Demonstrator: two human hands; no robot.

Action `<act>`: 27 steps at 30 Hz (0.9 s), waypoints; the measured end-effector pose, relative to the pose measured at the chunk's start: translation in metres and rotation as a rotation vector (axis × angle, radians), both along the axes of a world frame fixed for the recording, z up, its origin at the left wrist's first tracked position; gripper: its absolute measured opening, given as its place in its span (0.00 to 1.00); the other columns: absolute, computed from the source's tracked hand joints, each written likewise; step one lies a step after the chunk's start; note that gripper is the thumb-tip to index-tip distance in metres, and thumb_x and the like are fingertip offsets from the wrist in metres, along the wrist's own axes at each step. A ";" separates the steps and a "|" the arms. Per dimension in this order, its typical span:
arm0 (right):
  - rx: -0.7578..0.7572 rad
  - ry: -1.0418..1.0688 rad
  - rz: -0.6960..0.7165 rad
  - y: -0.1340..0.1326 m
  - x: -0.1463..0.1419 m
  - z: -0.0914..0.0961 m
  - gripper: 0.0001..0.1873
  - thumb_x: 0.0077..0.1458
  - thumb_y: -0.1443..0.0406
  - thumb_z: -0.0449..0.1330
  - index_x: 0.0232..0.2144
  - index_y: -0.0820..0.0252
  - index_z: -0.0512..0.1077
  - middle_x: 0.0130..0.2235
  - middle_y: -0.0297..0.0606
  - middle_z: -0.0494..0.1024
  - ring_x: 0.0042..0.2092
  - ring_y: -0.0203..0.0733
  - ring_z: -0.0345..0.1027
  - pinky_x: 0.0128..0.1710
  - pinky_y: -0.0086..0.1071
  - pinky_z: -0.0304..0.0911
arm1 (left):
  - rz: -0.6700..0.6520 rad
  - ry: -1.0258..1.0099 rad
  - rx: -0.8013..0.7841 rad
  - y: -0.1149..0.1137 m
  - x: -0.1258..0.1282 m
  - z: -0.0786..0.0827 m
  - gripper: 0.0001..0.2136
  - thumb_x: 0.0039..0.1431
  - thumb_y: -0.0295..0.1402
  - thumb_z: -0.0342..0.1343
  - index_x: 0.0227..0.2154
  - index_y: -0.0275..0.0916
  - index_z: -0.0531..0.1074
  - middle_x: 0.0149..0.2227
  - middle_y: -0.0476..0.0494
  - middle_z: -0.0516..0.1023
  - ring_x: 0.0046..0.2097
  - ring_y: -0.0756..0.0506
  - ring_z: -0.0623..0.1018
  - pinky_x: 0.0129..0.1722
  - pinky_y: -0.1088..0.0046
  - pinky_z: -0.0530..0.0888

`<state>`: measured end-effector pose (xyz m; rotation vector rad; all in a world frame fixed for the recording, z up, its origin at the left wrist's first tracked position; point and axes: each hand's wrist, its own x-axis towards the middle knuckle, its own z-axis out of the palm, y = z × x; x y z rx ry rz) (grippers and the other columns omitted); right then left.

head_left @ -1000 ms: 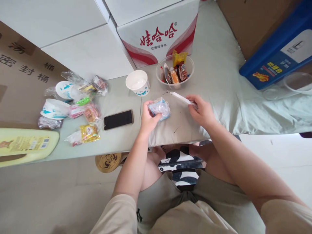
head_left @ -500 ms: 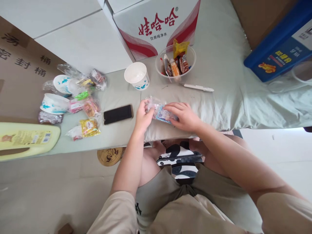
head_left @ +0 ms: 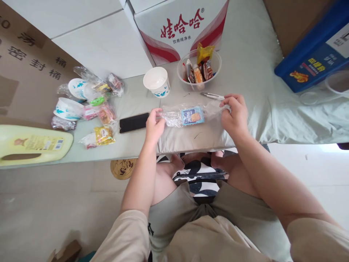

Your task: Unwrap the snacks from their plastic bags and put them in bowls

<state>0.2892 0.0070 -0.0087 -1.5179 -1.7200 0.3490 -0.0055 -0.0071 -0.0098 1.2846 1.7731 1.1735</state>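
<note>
A clear plastic bag is stretched out flat near the front of the cloth-covered surface, with a small blue snack packet lying in or on it. My left hand is closed on the bag's left end, beside the phone. At the other end, my right hand pinches the bag's right edge between thumb and fingers. Just behind these fingers lies a white utility knife, its right end hidden by the hand.
Behind the bag stand a white paper cup and a clear plastic bowl of wrapped snacks. A black phone lies left, past which are bagged snacks, paper cups and a yellow jug. A blue container stands right.
My right hand has moved right, drawing the bag's end out toward the knife. The bag, bunched between my hands before, now lies spread with the blue packet showing. The view has shifted slightly.
</note>
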 end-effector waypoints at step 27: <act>-0.246 -0.384 0.332 -0.052 -0.015 0.035 0.31 0.55 0.65 0.52 0.62 0.51 0.69 0.50 0.42 0.80 0.35 0.45 0.73 0.32 0.36 0.63 | -0.767 0.229 -0.214 -0.061 0.008 0.051 0.09 0.46 0.27 0.53 0.29 0.39 0.77 0.31 0.47 0.81 0.33 0.48 0.78 0.33 0.73 0.71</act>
